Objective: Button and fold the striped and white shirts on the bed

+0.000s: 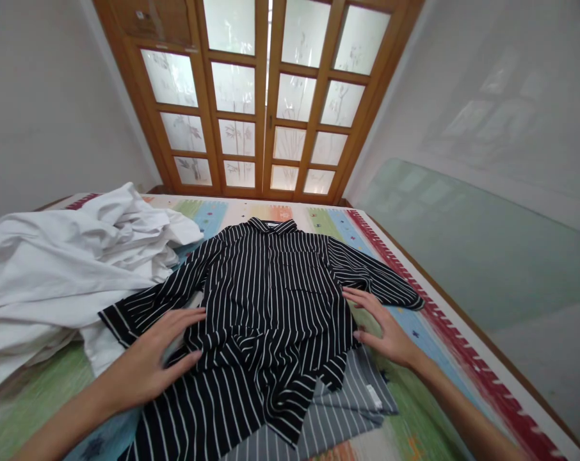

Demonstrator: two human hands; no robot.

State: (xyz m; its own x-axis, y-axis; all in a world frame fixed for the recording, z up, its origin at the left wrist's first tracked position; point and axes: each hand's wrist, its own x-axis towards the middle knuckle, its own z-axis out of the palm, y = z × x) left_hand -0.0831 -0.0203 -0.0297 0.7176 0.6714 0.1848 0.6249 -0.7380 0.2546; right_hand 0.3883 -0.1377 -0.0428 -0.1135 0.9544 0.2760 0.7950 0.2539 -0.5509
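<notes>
Hem folds of a black-and-white striped shirt (271, 275) lie nearest, bunched and uneven, a greyer layer (338, 416) with a white label (374, 397) showing beneath. The left hand (160, 358) and right hand (386, 326) sit at opposite sides of its body, fingers loosely spread and clenched on nothing; fingertips meet or almost meet the edges, a placing that would suit steadying or evening the cloth. Sleeves angle outward and the collar (273, 226) points away, so the front faces up, mostly flat. White fabric (79, 256) is heaped at left, beside one sleeve. Beneath is a multicoloured patterned cover (410, 410); whether bed or mat, I cannot tell. Beyond, wood-framed doors (261, 96) with frosted panes stand between pale walls (40, 96).
</notes>
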